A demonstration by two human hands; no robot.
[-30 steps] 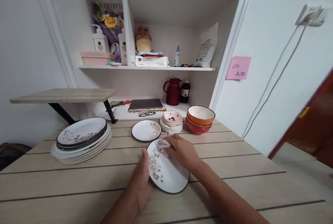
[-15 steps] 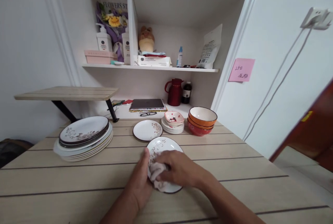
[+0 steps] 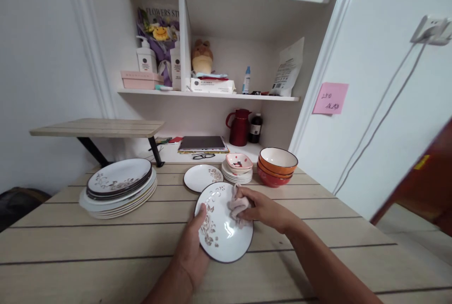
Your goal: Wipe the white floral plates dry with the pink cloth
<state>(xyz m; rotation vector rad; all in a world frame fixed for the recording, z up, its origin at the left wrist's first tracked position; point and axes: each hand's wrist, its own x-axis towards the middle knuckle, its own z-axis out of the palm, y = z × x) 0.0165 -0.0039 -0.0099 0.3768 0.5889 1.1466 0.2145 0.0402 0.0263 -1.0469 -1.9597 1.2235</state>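
My left hand (image 3: 192, 242) grips the left edge of a white plate (image 3: 229, 242) with a dark rim and brown flowers, its thumb over the face and its fingers hidden underneath. The plate is tilted toward me above the table. In my right hand (image 3: 263, 207) a crumpled pale cloth (image 3: 238, 204) is pressed on the plate's upper right edge. Just behind lies a matching flowered plate (image 3: 197, 178) on the table.
Stacked plates (image 3: 120, 176) stand at the left beside a small raised shelf (image 3: 102, 127). Behind are small dishes topped by a square bowl (image 3: 239, 162), and nested orange and red bowls (image 3: 277, 167). Farther back are glasses (image 3: 204, 156), a laptop (image 3: 202, 143) and a red jug (image 3: 240, 127).
My right hand has moved the cloth from the plate's lower left to its upper right edge. The plate is now tilted up more, still in my left hand.
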